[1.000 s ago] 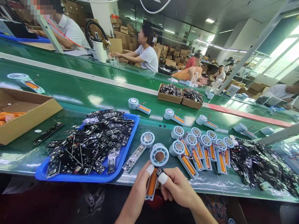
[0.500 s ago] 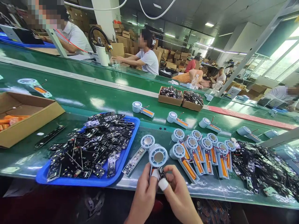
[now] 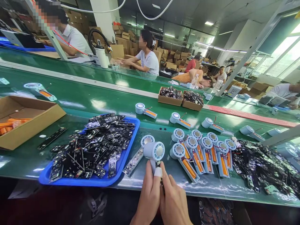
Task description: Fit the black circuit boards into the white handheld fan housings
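In the middle, just over the bench's front edge, my left hand (image 3: 149, 193) is closed round the handle of a light-blue handheld fan (image 3: 153, 151), its round head turned up and to the right. White tape wraps my left thumb. My right hand (image 3: 172, 195) presses against the handle's right side, fingers closed on a dark circuit board (image 3: 161, 183) that is mostly hidden between both hands. Behind the held fan lies another fan (image 3: 147, 140) with a board in its handle (image 3: 133, 162). To the right rest several fans (image 3: 192, 143) with orange batteries (image 3: 189, 168) in open handles.
A blue tray (image 3: 138, 134) heaped with circuit boards (image 3: 93, 147) is at left, beside a cardboard box (image 3: 44, 120) with orange pieces. More boards (image 3: 264, 168) are piled at right. Fans lie along the green belt (image 3: 93, 93). Two board-filled boxes (image 3: 170, 100) and co-workers are beyond.
The fan in my hands has tilted, its head now facing right. My right hand has turned and closed in against the handle and my left hand. Fans on the belt have shifted slightly right.
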`<state>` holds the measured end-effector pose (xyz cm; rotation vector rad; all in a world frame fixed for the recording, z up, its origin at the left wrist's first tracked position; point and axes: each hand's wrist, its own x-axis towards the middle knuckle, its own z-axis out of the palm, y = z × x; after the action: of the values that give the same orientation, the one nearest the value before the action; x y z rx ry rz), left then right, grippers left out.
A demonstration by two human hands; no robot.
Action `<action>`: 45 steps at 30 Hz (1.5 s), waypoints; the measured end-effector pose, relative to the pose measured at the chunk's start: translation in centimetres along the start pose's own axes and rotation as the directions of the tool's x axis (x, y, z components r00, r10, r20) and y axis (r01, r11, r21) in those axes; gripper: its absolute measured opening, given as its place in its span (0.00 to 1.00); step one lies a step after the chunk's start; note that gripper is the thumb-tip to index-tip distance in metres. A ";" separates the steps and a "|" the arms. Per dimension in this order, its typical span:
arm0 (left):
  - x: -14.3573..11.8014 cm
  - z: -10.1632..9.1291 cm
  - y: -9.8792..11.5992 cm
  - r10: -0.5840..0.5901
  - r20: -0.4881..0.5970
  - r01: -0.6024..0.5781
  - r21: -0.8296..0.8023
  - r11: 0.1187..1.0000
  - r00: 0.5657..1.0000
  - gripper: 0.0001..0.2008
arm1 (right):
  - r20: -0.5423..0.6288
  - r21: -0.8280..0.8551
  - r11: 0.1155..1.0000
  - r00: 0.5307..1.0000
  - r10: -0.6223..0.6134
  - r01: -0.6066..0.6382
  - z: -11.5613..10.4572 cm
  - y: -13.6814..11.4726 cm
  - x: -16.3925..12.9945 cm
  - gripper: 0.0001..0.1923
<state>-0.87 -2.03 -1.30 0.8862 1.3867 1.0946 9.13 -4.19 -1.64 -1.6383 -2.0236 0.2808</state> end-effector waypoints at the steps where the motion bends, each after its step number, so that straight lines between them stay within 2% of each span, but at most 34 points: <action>1: 0.1 0.0 0.3 -0.009 -0.001 0.009 -0.002 1.000 1.000 0.32 | 0.034 -0.091 0.996 0.999 -0.022 0.025 -0.2 -0.1 -0.1 0.35; 4: 0.4 0.0 0.5 -0.063 0.003 0.063 -0.010 0.998 0.998 0.29 | 0.039 -0.233 0.965 0.993 -0.112 0.118 -0.5 0.0 -0.1 0.41; 8: 0.4 0.3 -0.4 -0.102 0.034 0.101 0.039 0.994 0.994 0.28 | -0.110 -0.226 0.963 0.979 -0.173 0.145 0.1 0.7 0.2 0.41; 11: 0.3 0.4 -0.2 -0.001 0.077 -0.010 0.135 0.991 0.997 0.25 | -0.109 -0.174 0.978 0.985 -0.132 0.112 0.8 1.2 0.6 0.39; 13: 0.5 -0.1 0.8 0.095 0.177 -0.135 0.235 0.962 0.980 0.23 | -0.043 -0.163 0.985 0.996 -0.072 0.064 0.8 1.2 0.9 0.38; 15: 0.9 -1.1 2.1 0.193 0.286 -0.296 0.384 0.875 0.939 0.21 | 0.033 -0.189 0.982 0.999 0.007 0.000 0.4 1.0 1.4 0.35; 17: 1.6 -2.5 3.5 0.286 0.297 -0.406 0.526 0.747 0.911 0.21 | 0.081 -0.252 0.966 0.993 0.089 -0.066 0.1 0.6 2.1 0.32; 19: 2.3 -3.9 4.4 0.398 0.193 -0.410 0.700 0.585 0.897 0.21 | 0.086 -0.325 0.939 0.985 0.152 -0.117 0.0 0.4 2.8 0.30; 21: 3.1 -5.0 4.9 0.468 0.121 -0.352 0.822 0.447 0.875 0.21 | 0.053 -0.369 0.918 0.982 0.179 -0.147 0.4 0.2 3.4 0.28; 23: 3.7 -5.6 5.0 0.477 0.132 -0.324 0.880 0.347 0.869 0.21 | 0.002 -0.369 0.919 0.988 0.151 -0.140 0.9 0.2 3.9 0.29; 24: 3.9 -5.7 5.0 0.462 0.156 -0.336 0.879 0.338 0.873 0.22 | -0.018 -0.361 0.925 0.992 0.123 -0.121 1.2 0.2 4.1 0.30; 28: 4.2 -5.7 5.0 0.435 0.241 -0.419 0.825 0.379 0.868 0.17 | 0.006 -0.376 0.927 1.000 0.020 -0.017 0.9 -0.2 4.8 0.34; 30: 4.3 -5.6 5.1 0.438 0.256 -0.448 0.789 0.420 0.862 0.13 | 0.045 -0.389 0.920 0.999 -0.027 0.042 -0.3 -0.6 5.2 0.28; 32: 4.4 -5.7 5.0 0.450 0.249 -0.462 0.757 0.462 0.858 0.14 | 0.091 -0.351 0.932 0.994 -0.064 0.093 -1.7 -1.2 5.7 0.20; 35: 4.6 -5.9 4.6 0.474 0.235 -0.484 0.704 0.520 0.849 0.17 | 0.171 -0.261 0.964 0.985 -0.013 0.058 -2.4 -2.3 6.4 0.14; 37: 4.9 -5.9 4.1 0.492 0.222 -0.500 0.666 0.554 0.842 0.20 | 0.163 -0.301 0.954 0.985 0.060 -0.009 -1.1 -3.1 6.8 0.12; 39: 5.1 -5.9 3.7 0.510 0.205 -0.510 0.635 0.580 0.836 0.22 | 0.052 -0.418 0.904 0.992 0.119 -0.087 1.3 -3.8 7.3 0.15; 41: 5.3 -5.9 3.4 0.521 0.187 -0.512 0.619 0.595 0.833 0.22 | -0.082 -0.496 0.853 0.986 0.142 -0.164 3.7 -3.9 7.6 0.13; 43: 5.2 -6.1 3.0 0.564 0.164 -0.544 0.572 0.614 0.809 0.21 | -0.134 -0.508 0.844 0.984 0.118 -0.171 5.2 -3.6 7.7 0.11; 45: 4.6 -6.5 2.4 0.630 0.100 -0.595 0.468 0.653 0.770 0.19 | -0.106 -0.470 0.875 0.992 0.074 -0.116 5.2 -2.7 7.4 0.10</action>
<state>-8.05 2.21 -0.57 1.8022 1.4810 1.3080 3.21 3.05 -2.85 -2.0038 -2.0559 -0.2784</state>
